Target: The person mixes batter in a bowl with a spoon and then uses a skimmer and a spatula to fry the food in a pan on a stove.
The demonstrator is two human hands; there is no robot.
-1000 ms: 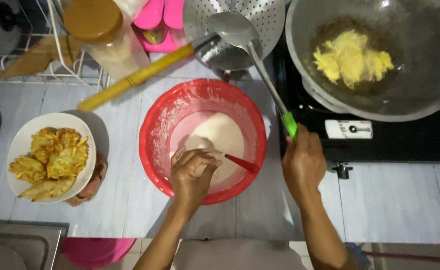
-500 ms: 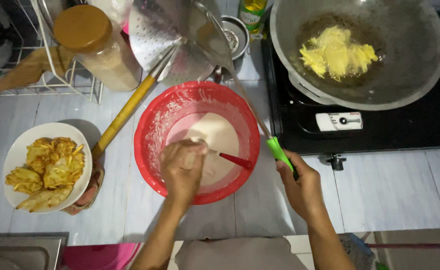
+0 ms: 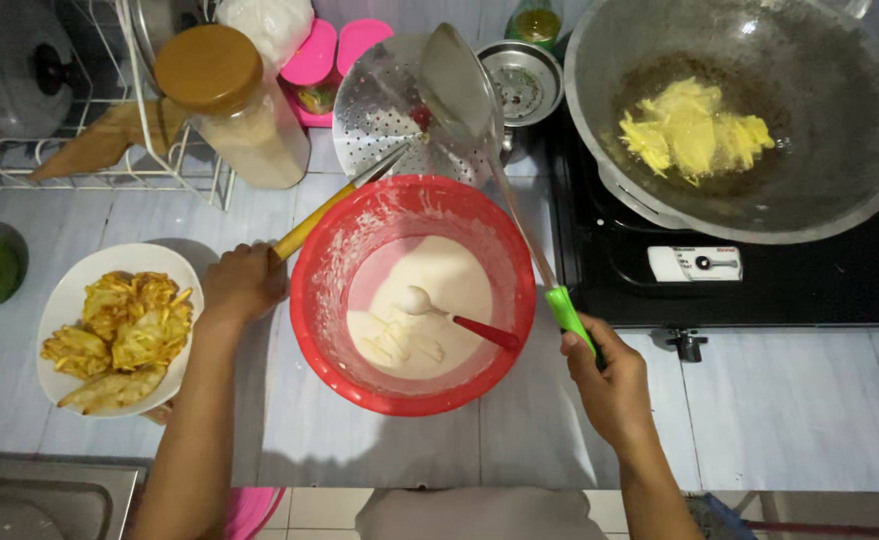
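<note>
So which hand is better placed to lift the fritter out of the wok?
Probably the right hand: it grips the green-handled ladle and is nearer the wok. The left hand holds the yellow handle of the perforated skimmer.

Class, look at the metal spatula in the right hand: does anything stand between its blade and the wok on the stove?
Nothing visible does. The spatula blade sits over the perforated skimmer; only open space and the stove's edge separate it from the wok. The right hand grips its green handle.

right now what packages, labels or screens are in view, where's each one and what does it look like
Jar: behind the white plate, by the wire rack; clear, pale contents, tan lid.
Panel label: front of the black stove, under the wok; white rectangle with a small knob.
Bottle: top edge, behind the strainer; yellowish, mostly cut off.
No screens.
</note>
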